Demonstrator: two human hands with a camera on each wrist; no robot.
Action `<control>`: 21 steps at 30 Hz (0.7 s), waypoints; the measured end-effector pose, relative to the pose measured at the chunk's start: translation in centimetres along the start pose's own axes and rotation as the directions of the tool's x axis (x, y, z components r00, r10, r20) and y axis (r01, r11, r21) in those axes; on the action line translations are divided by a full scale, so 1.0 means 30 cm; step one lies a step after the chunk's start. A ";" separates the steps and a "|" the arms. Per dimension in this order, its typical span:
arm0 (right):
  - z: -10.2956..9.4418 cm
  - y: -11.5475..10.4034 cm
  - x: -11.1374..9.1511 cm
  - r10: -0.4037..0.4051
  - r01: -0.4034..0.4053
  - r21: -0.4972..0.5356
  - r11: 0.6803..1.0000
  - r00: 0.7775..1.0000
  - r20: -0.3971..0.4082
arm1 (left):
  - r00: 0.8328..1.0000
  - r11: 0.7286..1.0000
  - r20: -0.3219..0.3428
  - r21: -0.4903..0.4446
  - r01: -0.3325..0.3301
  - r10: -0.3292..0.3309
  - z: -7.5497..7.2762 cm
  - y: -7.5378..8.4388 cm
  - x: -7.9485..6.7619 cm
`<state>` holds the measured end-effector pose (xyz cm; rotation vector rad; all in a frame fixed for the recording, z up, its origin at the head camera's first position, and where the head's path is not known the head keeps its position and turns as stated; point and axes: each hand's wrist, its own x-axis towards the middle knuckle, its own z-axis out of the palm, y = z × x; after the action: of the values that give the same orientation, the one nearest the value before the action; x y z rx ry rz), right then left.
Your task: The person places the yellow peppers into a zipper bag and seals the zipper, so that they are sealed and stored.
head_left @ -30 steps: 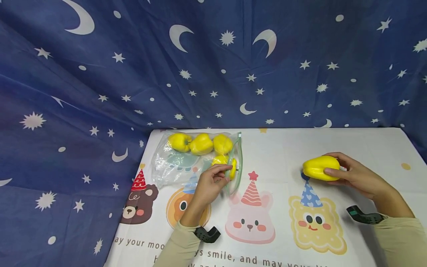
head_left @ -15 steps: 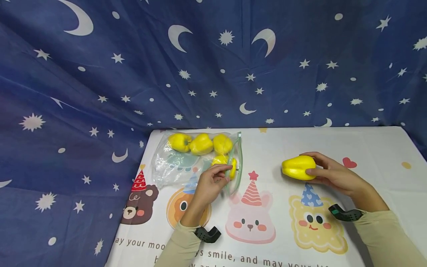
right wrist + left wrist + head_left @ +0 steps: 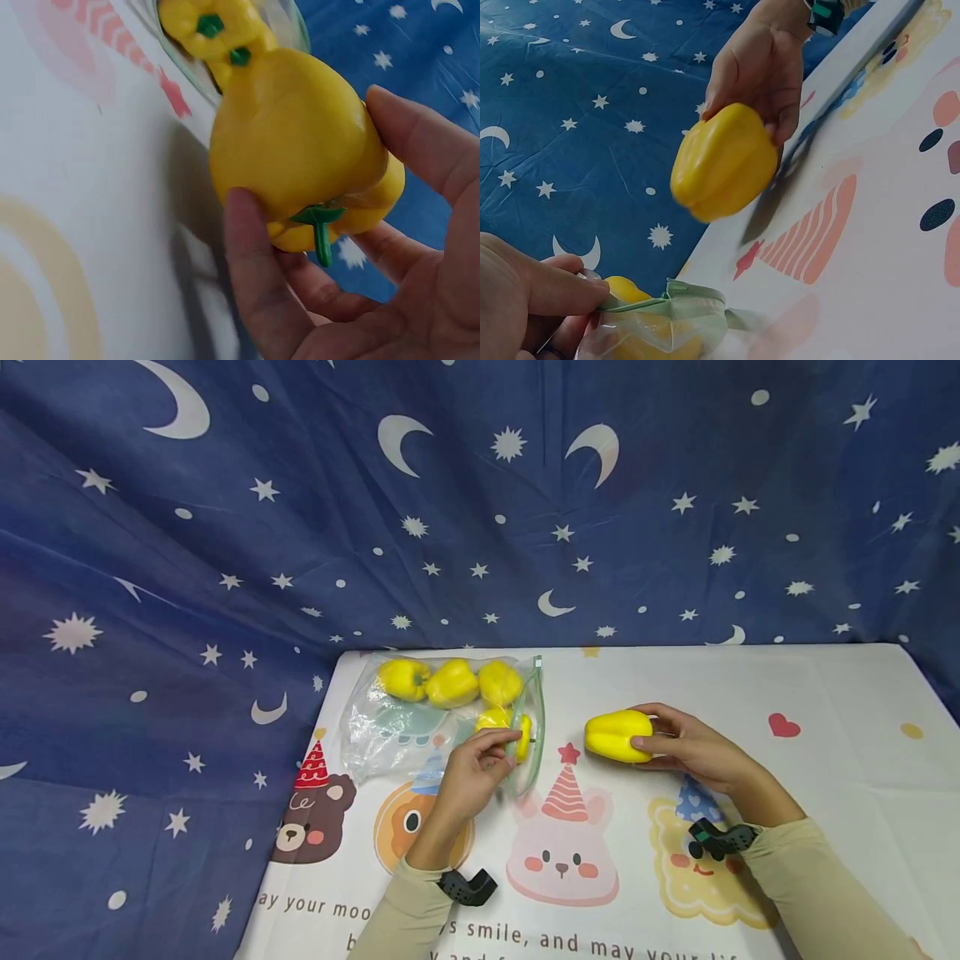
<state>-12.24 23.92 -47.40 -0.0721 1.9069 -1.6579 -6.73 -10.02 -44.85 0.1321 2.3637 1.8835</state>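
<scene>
A yellow bell pepper [image 3: 617, 737] is gripped by my right hand [image 3: 693, 747], above the table and to the right of a clear zip bag [image 3: 390, 756]. In the right wrist view its green stem [image 3: 321, 232] points back toward the palm, with fingers and thumb around its sides. My left hand [image 3: 476, 777] pinches the green-edged mouth of the bag, as the left wrist view shows at the bag's rim [image 3: 694, 294]. Several yellow bell peppers [image 3: 453, 683] lie inside the bag, one of them close to the opening and partly behind the left fingers.
A white cloth [image 3: 847, 735] printed with party-hat animals covers the table. Behind and to the left hangs a blue curtain [image 3: 480, 510] with moons and stars. Black wrist mounts [image 3: 467, 888] sit on both forearms.
My right hand has carried the bell pepper leftward across the table, closer to the bag's mouth. The left hand and the bag have stayed in place.
</scene>
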 end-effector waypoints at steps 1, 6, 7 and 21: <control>0.012 0.001 0.008 -0.008 0.008 -0.003 1.000 1.000 0.000 | 1.000 1.000 -0.001 -0.002 -0.004 0.004 0.000 0.002 -0.001; 0.078 0.002 0.045 -0.022 0.022 -0.009 1.000 1.000 0.007 | 1.000 1.000 -0.005 0.006 -0.001 0.001 0.004 0.000 -0.001; 0.090 0.002 0.052 -0.024 0.025 -0.017 1.000 1.000 0.013 | 1.000 1.000 -0.004 0.007 0.001 -0.001 0.004 -0.001 -0.001; 0.208 -0.028 0.102 -0.034 0.035 -0.028 0.999 0.999 0.013 | 1.000 1.000 0.004 0.022 -0.015 0.015 0.000 0.002 0.001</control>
<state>-12.09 16.96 -48.08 -0.1275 1.9301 -1.6491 -6.77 -10.00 -44.80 0.1557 2.3881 1.8624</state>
